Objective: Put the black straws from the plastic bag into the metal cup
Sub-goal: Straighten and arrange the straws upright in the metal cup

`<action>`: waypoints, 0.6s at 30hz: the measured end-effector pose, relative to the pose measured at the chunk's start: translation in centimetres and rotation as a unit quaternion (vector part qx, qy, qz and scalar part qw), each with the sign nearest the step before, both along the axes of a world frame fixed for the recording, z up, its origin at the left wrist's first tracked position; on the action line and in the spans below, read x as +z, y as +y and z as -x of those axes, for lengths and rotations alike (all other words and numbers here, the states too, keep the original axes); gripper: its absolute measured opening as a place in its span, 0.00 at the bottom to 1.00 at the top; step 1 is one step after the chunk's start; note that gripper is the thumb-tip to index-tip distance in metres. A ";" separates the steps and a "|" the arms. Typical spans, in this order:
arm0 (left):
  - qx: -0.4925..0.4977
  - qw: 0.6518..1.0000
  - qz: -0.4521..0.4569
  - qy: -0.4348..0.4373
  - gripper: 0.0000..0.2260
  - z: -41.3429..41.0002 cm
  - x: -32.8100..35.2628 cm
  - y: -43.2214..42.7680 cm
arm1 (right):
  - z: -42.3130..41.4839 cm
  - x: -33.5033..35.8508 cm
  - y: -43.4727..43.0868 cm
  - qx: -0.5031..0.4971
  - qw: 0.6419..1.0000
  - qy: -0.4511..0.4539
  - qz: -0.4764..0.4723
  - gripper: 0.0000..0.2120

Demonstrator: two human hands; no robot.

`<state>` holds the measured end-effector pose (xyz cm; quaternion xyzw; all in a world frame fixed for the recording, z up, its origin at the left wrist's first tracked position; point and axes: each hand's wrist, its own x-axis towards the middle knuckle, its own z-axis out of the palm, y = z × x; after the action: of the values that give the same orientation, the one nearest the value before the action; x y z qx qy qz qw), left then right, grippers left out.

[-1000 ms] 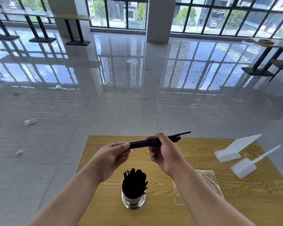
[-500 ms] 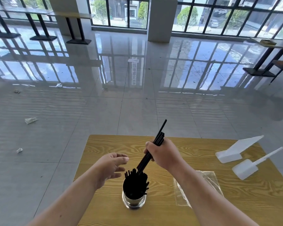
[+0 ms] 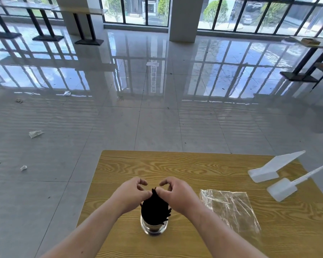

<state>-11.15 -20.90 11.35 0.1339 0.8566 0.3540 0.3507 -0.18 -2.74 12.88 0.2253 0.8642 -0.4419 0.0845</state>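
With the black straws (image 3: 154, 208) standing bunched in the metal cup (image 3: 154, 227), I'd keep my left hand (image 3: 131, 194) and right hand (image 3: 176, 195) loosely cupped around their tops, pressing evenly without tipping the cup.

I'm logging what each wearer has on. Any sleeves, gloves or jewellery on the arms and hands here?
None visible. The left hand and right hand are bare, without gloves, rings or a watch, and both forearms are uncovered down to the bottom edge of the picture.

black straws (image 3: 153, 207), wood-grain table (image 3: 194, 168) — yellow
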 end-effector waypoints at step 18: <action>-0.063 0.996 0.033 0.046 0.16 -1.2 -0.2 0.7 | -1.0 -3.3 0.0 0.006 0.996 -0.075 -0.045 0.04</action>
<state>-9.90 -20.16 11.17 0.1922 0.8729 0.2958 0.3372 0.80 -2.76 9.55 0.2558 0.8759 -0.3837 0.1417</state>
